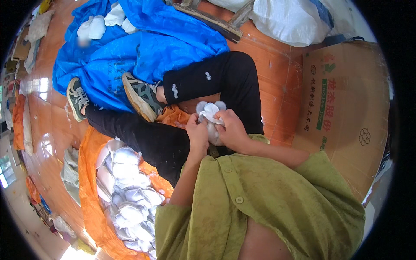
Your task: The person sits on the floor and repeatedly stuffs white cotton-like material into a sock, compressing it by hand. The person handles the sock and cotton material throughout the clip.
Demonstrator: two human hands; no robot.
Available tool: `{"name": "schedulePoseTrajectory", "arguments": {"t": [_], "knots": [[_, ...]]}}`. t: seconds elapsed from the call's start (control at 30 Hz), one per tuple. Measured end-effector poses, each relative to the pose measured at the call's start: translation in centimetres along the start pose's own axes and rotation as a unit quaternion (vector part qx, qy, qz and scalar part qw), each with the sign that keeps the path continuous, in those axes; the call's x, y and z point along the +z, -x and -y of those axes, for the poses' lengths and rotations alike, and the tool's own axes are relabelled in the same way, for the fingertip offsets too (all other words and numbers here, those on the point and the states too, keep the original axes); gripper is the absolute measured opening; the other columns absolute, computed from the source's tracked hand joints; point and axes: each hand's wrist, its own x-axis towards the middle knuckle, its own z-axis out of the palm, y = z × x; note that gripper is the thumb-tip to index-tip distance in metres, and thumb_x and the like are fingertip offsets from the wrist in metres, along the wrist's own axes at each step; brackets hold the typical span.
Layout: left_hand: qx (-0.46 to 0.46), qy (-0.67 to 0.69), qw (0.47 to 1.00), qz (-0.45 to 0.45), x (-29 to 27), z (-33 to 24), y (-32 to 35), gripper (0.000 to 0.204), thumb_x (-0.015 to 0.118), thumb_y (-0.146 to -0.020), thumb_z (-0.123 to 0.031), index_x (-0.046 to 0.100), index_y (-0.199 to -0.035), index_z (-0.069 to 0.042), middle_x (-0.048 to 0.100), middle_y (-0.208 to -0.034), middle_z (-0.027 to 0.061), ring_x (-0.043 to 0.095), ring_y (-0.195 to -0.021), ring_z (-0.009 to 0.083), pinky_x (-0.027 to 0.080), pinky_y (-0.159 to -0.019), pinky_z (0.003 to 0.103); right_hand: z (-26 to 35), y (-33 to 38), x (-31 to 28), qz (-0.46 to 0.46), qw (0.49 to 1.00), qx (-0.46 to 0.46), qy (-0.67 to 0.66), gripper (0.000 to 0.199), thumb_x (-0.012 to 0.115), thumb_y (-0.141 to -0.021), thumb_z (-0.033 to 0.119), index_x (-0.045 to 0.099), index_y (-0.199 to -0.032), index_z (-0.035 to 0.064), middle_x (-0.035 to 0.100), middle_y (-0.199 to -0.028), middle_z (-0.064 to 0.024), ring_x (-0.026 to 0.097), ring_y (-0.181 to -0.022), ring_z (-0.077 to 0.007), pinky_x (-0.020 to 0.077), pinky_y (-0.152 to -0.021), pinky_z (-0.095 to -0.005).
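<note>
Just above my lap I hold a small grey-and-white plush toy piece (214, 135) with two rounded, ear-like fluffy parts at its top. White fabric lies folded across it. My left hand (198, 133) pinches the piece at its left side. My right hand (232, 130) grips the white fabric and the right side, fingers closed. The fingertips partly cover the piece, so any small detail between them cannot be made out. Left of my lap, an orange sack (89, 173) lies open around a heap of flat grey-and-white fabric pieces (130, 208).
A blue sack (125, 52) spreads under my feet, with several white stuffed pieces (97, 28) on it. A wooden bench (212, 21) stands ahead. White sacks (288, 21) lie at the far right, and a large cardboard box (342, 112) stands to my right. Bundles line the left side.
</note>
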Motion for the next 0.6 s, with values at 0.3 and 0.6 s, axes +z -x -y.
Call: {"name": "schedulePoseTrajectory", "arguments": {"t": [0.3,0.6], "knots": [[0.147,-0.281,0.948,-0.023,0.8,0.1,0.0,0.022,0.065,-0.084,-0.011,0.055,-0.099,0.001,0.060,-0.089,0.0117,0.058,-0.083,0.0218,0.046,-0.077,0.034,-1.4,-0.6,0.1,0.016,0.996,0.074,-0.057,0.028,0.065,-0.078,0.002,0.050,-0.102,0.0015,0.059,-0.098,-0.0181,0.058,-0.092,-0.0311,0.0456,-0.083,-0.0373],[0.044,-0.202,0.961,0.185,-0.3,-1.7,2.6,0.052,0.063,-0.090,-0.017,0.034,-0.130,-0.002,0.048,-0.122,0.0134,0.047,-0.110,0.0192,0.042,-0.092,0.032,-3.0,-2.4,-1.0,0.040,0.993,0.089,-0.070,0.016,0.063,-0.078,0.002,0.055,-0.092,-0.0001,0.062,-0.086,-0.0164,0.062,-0.082,-0.0298,0.0482,-0.074,-0.0362]]}}
